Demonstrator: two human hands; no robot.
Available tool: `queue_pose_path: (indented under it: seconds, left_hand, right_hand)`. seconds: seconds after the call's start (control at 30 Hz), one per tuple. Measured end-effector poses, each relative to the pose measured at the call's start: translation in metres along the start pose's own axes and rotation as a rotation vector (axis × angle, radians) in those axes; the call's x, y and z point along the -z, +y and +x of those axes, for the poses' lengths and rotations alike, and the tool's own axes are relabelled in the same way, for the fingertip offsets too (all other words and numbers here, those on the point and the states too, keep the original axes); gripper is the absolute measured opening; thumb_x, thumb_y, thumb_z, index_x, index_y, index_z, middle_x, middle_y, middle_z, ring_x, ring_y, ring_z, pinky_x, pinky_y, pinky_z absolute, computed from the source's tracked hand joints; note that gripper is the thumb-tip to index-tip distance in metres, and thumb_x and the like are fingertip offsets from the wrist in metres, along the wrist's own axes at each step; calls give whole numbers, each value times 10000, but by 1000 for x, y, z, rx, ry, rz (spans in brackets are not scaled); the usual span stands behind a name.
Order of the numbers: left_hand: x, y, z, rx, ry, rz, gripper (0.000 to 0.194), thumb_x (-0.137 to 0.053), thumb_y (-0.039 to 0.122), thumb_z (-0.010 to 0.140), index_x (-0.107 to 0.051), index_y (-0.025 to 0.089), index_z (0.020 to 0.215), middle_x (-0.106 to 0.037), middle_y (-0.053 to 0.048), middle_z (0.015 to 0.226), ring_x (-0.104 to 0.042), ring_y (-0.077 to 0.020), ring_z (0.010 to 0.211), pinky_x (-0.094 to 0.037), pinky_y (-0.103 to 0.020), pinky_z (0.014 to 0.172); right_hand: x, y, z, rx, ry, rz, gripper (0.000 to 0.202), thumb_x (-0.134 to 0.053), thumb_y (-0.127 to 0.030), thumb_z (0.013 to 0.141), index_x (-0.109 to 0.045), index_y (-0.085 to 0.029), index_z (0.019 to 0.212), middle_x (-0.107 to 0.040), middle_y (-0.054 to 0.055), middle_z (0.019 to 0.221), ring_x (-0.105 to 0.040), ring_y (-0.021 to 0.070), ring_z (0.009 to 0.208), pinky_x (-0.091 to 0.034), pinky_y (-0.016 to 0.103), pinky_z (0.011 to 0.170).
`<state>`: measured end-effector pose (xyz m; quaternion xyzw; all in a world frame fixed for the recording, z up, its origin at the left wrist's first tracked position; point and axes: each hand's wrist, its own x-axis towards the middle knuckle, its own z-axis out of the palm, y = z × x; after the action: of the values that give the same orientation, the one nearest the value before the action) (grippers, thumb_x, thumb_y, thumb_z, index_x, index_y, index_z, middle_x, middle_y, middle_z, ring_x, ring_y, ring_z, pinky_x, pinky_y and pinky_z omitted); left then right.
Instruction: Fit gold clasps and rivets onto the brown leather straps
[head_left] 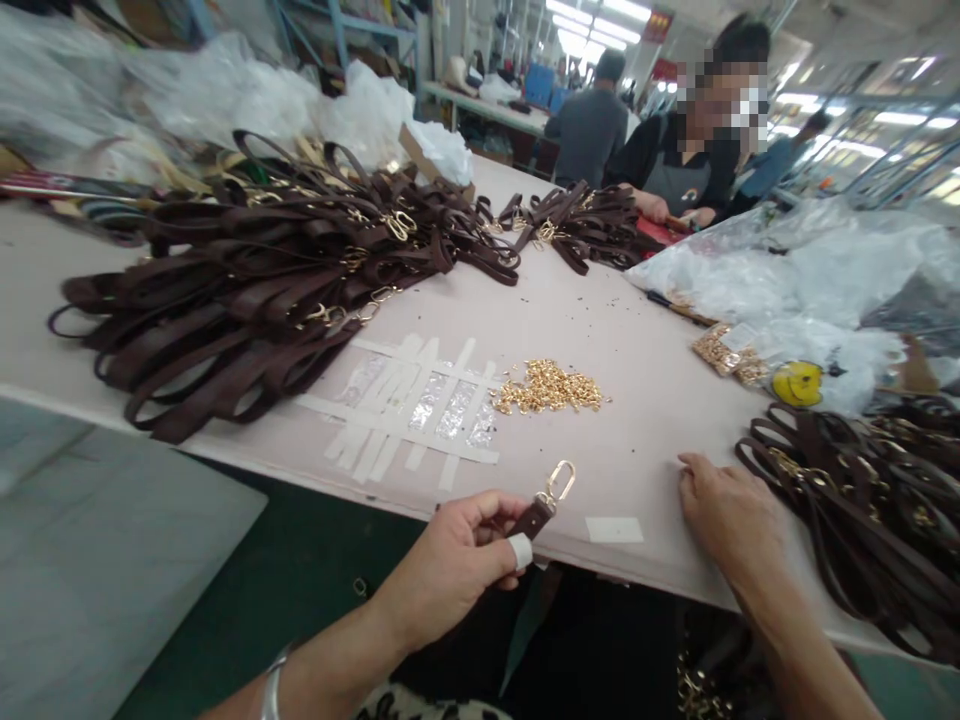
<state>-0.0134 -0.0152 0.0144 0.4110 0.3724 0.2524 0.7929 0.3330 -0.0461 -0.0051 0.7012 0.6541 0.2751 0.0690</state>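
Left fingers (491,504) pinching brown strap (532,518), right fingers (696,470) loosely outstretched on table (645,430), yellow smiley print (797,383) beyond.

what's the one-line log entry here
left hand: holds brown strap with gold clasp | right hand: beside strap pile | gold pieces: heaped on table

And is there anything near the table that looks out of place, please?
Yes: a metal loop lies alone on the floor, below the table. It looks odd there because it somewhat resembles the clasp on the held strap; perhaps it dropped.
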Motion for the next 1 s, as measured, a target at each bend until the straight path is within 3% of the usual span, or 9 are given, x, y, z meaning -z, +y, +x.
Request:
queue_pose_path:
  seconds: [0.13, 0.33, 0.5, 0.7, 0.9, 1.0]
  left_hand:
    - [3, 0, -2, -5, 22, 33, 302, -715, 264, 753, -699, 164, 1038, -671, -31, 925, -554, -124, 727, -467, -249, 645]
    - [6, -3, -2, -23, 40, 35, 262, -696, 243, 776, -706, 177, 1029, -668, -12, 905, -545, -118, 722, -467, -235, 638]
    - [4, -3, -2, -16, 40, 10, 257, -709, 254, 763, -710, 162, 1003, -684, -23, 906, -562, -121, 721, -480, -243, 652]
    - [-2, -1, 0, -26, 68, -6, 263, -731, 278, 739, -708, 151, 969, -672, -24, 892, -565, -124, 720, -488, -252, 658]
    - [-6, -7, 2, -59, 69, -13, 223, -713, 256, 746, -702, 152, 942, -679, -29, 890, -581, -129, 734, -496, -256, 658]
    - [-9, -9, 3, -89, 94, 4, 220, -700, 242, 758, -706, 150, 958, -683, -32, 878, -585, -130, 725, -492, -253, 645]
  right_hand:
    - [3, -9, -4, -58, -2, 95, 254, -483, -195, 914, -688, -150, 1056, -703, 105, 737, -636, 283, 761, -444, 384, 746]
    - [19, -32, -20, -144, -14, 583, 259, -501, -298, 938, -654, -206, 1126, -745, 62, 954, -683, 239, 876, -503, 365, 810]
    - [20, -28, -24, -183, -10, 725, 283, -507, -318, 933, -644, -195, 1149, -742, 76, 1052, -695, 228, 923, -527, 376, 840]
    - [20, -33, -19, -22, -16, 677, 252, -484, -298, 944, -695, -217, 1055, -752, 79, 983, -685, 242, 925, -526, 385, 833]
    - [24, -33, -13, -237, -158, 829, 183, -576, -358, 832, -696, -244, 911, -740, 30, 805, -689, 227, 726, -531, 354, 677]
    - [40, -56, -15, -314, -116, 1069, 166, -632, -380, 830, -678, -233, 893, -726, 36, 826, -678, 215, 757, -536, 343, 711]
